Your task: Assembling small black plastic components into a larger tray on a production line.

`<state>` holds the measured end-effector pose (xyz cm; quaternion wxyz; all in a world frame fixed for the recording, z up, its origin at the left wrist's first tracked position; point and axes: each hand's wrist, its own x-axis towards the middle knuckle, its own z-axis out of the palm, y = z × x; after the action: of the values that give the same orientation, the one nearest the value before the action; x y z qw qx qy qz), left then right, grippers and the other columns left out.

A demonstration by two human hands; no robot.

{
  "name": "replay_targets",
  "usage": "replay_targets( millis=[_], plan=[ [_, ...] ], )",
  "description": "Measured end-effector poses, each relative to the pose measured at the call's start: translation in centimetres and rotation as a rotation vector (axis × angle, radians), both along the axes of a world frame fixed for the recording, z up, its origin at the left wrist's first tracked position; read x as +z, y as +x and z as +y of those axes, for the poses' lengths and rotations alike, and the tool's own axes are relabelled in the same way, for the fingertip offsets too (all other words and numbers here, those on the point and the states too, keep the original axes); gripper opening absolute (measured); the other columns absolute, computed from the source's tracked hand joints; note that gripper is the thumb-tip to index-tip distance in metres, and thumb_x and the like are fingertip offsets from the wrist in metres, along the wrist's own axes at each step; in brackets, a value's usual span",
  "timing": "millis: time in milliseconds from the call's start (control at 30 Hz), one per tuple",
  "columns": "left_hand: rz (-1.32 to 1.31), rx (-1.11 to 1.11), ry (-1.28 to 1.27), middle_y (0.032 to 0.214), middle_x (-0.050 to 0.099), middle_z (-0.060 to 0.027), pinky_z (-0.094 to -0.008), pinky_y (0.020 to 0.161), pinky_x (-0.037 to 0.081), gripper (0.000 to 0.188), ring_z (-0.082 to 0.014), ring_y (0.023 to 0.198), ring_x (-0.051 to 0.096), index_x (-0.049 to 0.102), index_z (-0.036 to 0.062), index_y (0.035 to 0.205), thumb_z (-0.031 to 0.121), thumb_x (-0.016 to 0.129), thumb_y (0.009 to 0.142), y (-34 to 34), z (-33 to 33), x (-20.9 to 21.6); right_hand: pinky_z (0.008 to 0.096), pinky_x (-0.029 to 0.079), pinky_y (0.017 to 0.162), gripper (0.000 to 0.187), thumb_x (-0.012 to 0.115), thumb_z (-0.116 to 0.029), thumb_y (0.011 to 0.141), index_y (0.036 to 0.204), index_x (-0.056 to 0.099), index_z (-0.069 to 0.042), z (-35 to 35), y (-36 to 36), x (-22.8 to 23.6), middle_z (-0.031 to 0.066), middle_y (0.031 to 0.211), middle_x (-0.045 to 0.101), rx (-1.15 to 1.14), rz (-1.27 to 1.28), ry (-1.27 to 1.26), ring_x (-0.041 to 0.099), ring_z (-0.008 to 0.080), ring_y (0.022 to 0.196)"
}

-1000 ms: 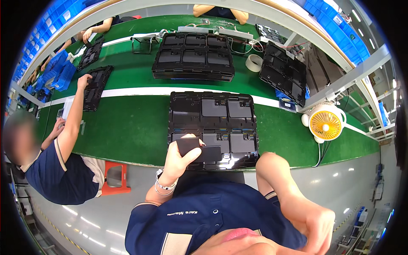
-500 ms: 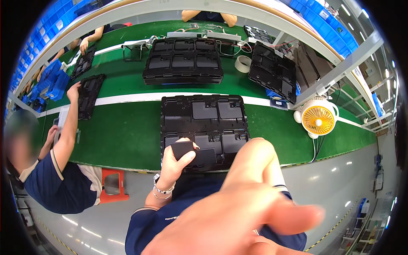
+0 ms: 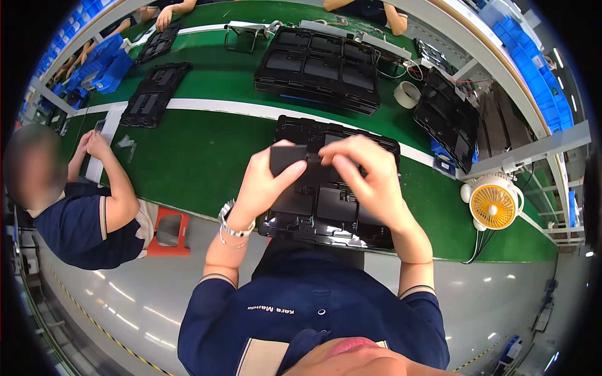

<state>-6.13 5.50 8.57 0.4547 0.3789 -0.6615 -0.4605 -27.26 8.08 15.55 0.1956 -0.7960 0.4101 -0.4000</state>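
Observation:
My left hand holds a flat black rectangular piece, thumb on its face and fingers behind it. At its right edge a small dark bit sticks out. My right hand is there, its thumb and fingers drawn together beside that bit; what they pinch is too small to make out. Both hands hover above a black plastic tray with rectangular pockets, at the near edge of the green table. Dark flat pieces lie in several of its pockets. My hands hide part of the tray's middle.
Beyond lies a stack of black trays, with a tape roll on its right. Another tray leans near a white-and-yellow fan. On the left, a co-worker sits near a black tray. A metal frame post stands right.
My right hand has come down from close to the camera to the black piece's edge. The co-worker's hand has left the tray on the left and joined the other hand. The view has shifted.

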Motion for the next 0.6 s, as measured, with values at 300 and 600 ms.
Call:
replay_targets(
  millis=[300,600],
  plan=[
    [-0.026,-0.087,0.012,0.078,0.065,-0.0059,-0.03,0.069,0.05,0.03,-0.0138,0.071,0.06,0.063,0.0002,0.098,0.028,0.072,0.089,-2.2,-4.9,0.4,0.0384,0.051,0.079,0.016,0.069,-0.008,0.085,0.1,0.066,-0.005,-3.1,-0.4,-2.7,0.0076,0.097,0.065,-0.246,0.127,-0.132,0.062,0.0288,0.091],
    [-0.12,-0.097,-0.029,0.071,0.062,-0.0101,-0.0333,0.062,0.048,0.025,-0.0248,0.063,0.061,0.063,0.0024,0.09,0.026,0.072,0.087,-2.3,-5.3,-1.8,0.036,0.05,0.08,0.013,0.068,-0.002,0.083,0.095,0.062,0.0,-3.7,-0.2,-5.2,0.0105,0.094,0.064,-0.193,0.12,0.066,0.063,0.0292,0.091]
  ],
)
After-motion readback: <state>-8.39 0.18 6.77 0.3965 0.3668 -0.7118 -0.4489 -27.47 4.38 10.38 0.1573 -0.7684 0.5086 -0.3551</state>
